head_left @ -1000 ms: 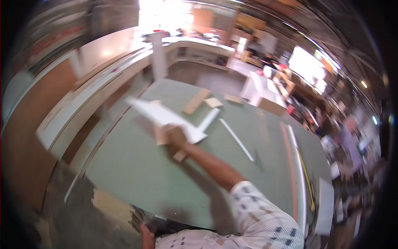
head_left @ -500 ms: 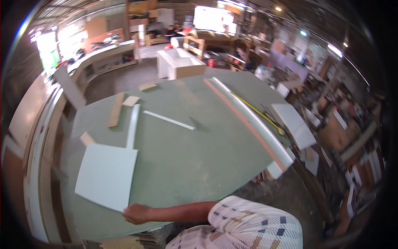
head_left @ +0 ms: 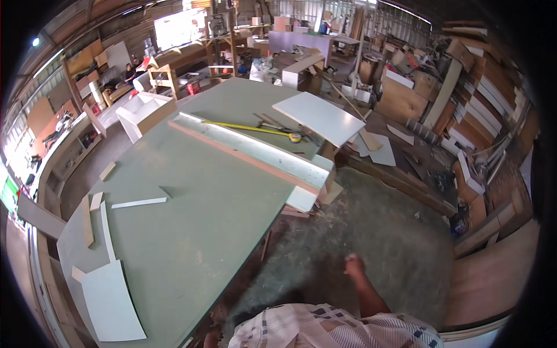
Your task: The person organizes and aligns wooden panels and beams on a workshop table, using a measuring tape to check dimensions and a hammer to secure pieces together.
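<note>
My right hand (head_left: 353,265) is held out over the concrete floor, fingers curled in, with nothing seen in them. Low beside the table's near edge, part of my left hand (head_left: 217,316) shows dark and blurred; its fingers cannot be made out. The big green-topped table (head_left: 203,232) reaches away to the left. A white panel (head_left: 113,301) lies on its near left corner, with a narrow white strip (head_left: 108,232) running from its far edge. Across the table's right part lie a long white board (head_left: 261,153) with a brown edge and a yellow tape measure (head_left: 295,138).
Another white panel (head_left: 319,116) juts over the table's right end. Several wood offcuts (head_left: 88,223) lie at the left, near a thin white strip (head_left: 139,203). Stacked boards (head_left: 487,98) and scrap fill the right side. A white cabinet carcass (head_left: 142,113) stands beyond the table.
My view has swung to the right, so the table now sits further left. The hand that was at the white panel's near corner has left it; my right hand is now over the floor.
</note>
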`<state>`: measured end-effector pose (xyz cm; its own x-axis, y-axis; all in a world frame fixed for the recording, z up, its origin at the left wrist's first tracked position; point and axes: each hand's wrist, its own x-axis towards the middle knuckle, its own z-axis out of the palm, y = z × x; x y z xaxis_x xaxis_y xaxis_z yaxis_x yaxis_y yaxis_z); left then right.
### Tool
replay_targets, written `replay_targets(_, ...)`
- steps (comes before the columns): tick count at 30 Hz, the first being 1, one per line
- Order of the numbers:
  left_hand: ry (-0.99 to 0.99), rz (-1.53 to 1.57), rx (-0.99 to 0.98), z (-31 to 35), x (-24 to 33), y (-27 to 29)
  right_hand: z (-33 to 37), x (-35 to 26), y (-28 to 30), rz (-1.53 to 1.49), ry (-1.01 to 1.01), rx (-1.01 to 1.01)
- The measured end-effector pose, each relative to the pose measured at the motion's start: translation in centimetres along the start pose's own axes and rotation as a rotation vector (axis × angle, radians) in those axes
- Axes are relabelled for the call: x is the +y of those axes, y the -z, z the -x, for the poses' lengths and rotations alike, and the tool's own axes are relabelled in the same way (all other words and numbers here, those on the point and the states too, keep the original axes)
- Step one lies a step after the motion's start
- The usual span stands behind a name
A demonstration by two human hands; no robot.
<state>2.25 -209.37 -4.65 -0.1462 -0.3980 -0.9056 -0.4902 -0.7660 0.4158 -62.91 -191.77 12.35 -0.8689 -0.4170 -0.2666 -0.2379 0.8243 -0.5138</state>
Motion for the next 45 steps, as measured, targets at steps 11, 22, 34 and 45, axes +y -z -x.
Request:
replay_targets(11,-0.525,-0.726,0.146,3.6,22.1,-23.2,1.3,32.4,-7.0,0.970,0.337,-0.708)
replay_targets(22,-0.533,-0.583,-0.025,4.0,37.0,-34.6,-9.1,16.9,-15.8,-0.489,0.005,-0.542)
replay_targets(34,-0.494,0.153,-0.111,-4.7,49.9,-41.6,-33.3,9.4,2.4,0.443,0.553,-0.505)
replay_targets(45,-0.342,0.932,-0.023,-6.0,49.7,-42.6,-46.0,2.0,2.7,-0.570,-0.133,-0.654)
